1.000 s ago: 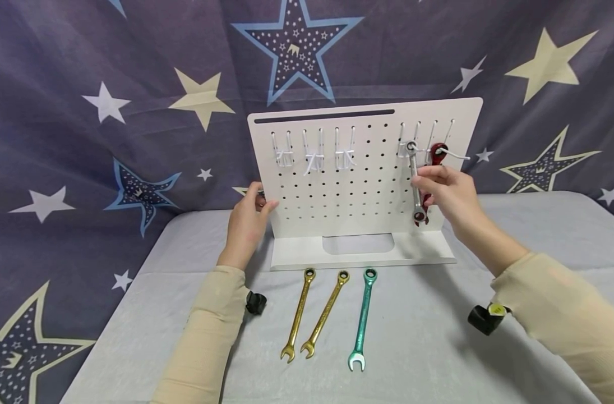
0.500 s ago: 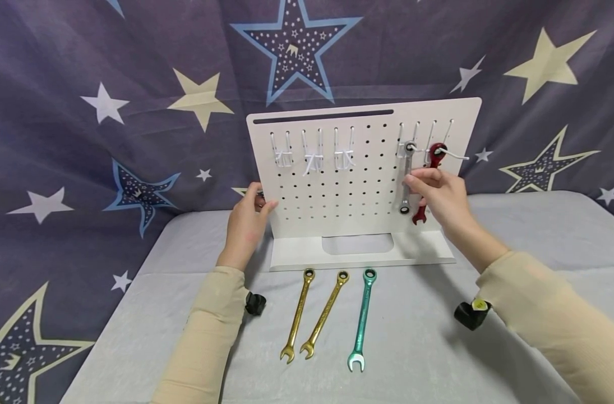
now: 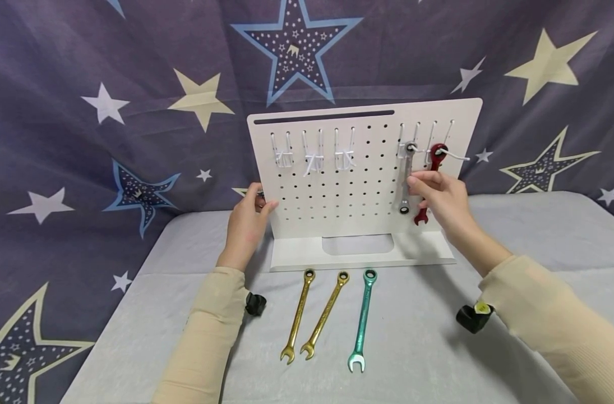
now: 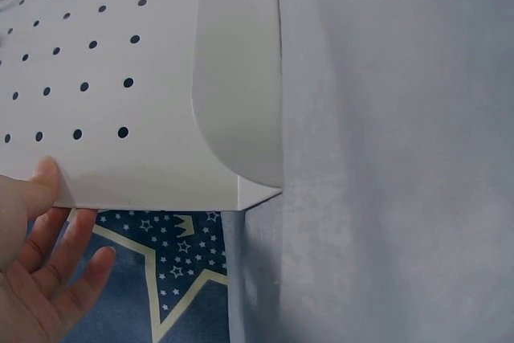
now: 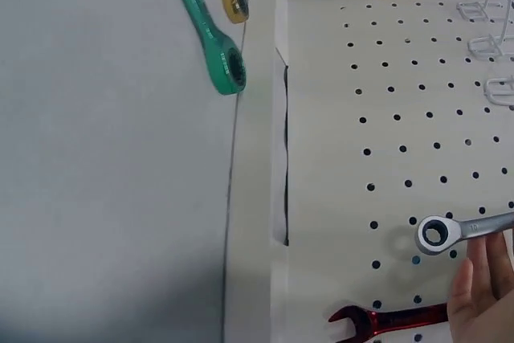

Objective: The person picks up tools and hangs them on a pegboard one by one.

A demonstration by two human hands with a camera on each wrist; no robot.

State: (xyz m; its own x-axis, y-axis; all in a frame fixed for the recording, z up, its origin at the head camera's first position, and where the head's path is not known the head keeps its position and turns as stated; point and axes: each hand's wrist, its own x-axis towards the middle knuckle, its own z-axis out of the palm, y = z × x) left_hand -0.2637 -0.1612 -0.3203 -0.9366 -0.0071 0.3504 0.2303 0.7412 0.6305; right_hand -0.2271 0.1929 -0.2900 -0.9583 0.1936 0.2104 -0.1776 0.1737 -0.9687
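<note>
My left hand (image 3: 247, 224) grips the left edge of a white pegboard (image 3: 332, 196), thumb on its front face and the other fingers behind. A silver ratcheting wrench (image 3: 405, 196), ringed at both ends, hangs by its upper ring from a white hook near the board's right side. At its shaft, my right hand (image 3: 445, 199) pinches it; in the right wrist view its lower ring (image 5: 434, 234) stands off the board and some fingers are out of frame. A red combination wrench (image 3: 438, 157) hangs on the neighbouring hook, partly covered by the right hand.
Two gold wrenches (image 3: 299, 317) and a green wrench (image 3: 363, 320) lie on the grey cloth in front of the board's base (image 3: 296, 258). Several white hooks (image 3: 314, 160) stick out at the board's upper left. A star-patterned curtain (image 3: 150, 140) hangs behind.
The silver wrench's lower end has swung left, away from the red wrench, and it hangs nearly straight. My right hand moved slightly left with it. The left hand has stayed put.
</note>
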